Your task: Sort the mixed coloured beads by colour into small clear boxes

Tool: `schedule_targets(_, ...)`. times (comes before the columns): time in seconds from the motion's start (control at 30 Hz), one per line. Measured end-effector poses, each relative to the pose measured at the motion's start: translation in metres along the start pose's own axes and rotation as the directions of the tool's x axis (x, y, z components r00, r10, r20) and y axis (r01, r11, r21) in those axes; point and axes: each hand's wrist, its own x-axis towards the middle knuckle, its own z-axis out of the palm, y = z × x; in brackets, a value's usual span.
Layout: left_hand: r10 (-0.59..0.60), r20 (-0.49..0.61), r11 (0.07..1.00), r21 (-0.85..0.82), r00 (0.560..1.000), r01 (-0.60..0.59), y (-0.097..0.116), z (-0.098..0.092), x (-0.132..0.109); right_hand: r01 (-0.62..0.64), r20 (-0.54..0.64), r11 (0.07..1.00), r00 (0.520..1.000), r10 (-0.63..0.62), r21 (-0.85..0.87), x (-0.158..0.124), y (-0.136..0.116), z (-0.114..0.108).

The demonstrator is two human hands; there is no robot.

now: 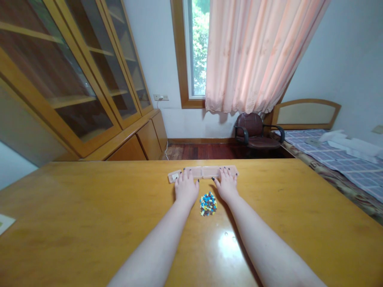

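Observation:
Both of my arms reach forward over the wooden table. My left hand (186, 188) lies with its fingers spread at the left part of a row of shallow, clear pinkish plastic boxes (206, 172). At the right part of the row, my right hand (226, 185) rests palm down, fingers apart. The fingertips of both hands overlap the boxes and hide parts of them. A small white piece (175, 175) sits in the leftmost box, which is tilted against the others. Between my wrists is a heap of tiny blue, yellow, white and brown pieces (208, 204), touched by neither hand.
The wooden table (89, 215) spreads wide around my arms. A pale flat item (6, 223) lies at its left edge. Beyond are a glass-door cabinet (98, 67), a maroon armchair (254, 129), a pink curtain (248, 56) and a bed (335, 147) on the right.

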Motion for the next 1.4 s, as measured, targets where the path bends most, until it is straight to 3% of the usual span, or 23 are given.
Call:
schedule_targets(0.1, -0.138, 0.003, 0.986, 0.096, 0.990, 0.137, -0.010, -0.004, 0.002, -0.019, -0.022, 1.000, 1.000, 0.020, 0.009, 0.000, 0.000, -0.001)
schedule_targets(0.2, -0.172, 0.042, 0.977, 0.132, 0.984, 0.165, -0.025, -0.004, 0.007, -0.030, -0.009, 0.999, 0.999, 0.031, 0.018, 0.001, 0.000, 0.000)
schedule_targets(0.5, -0.138, 0.100, 0.990, 0.044, 0.985, 0.134, -0.045, 0.008, 0.020, -0.041, 0.015, 0.999, 0.999, 0.041, -0.003, 0.002, 0.003, 0.000)
schedule_targets(0.8, -0.103, 0.084, 0.994, 0.032, 0.991, 0.100, -0.041, 0.008, 0.019, -0.034, 0.042, 0.999, 0.999, 0.035, -0.026, 0.001, 0.002, -0.002)
schedule_targets(1.0, -0.048, 0.004, 0.999, 0.002, 0.999, 0.048, -0.035, 0.005, 0.016, -0.038, 0.023, 0.999, 0.999, 0.038, -0.016, 0.000, 0.000, -0.003)
schedule_targets(1.4, 0.062, 0.105, 0.998, -0.029, 0.992, -0.059, -0.037, 0.007, 0.017, -0.017, 0.018, 1.000, 1.000, 0.018, -0.023, 0.000, 0.000, -0.001)
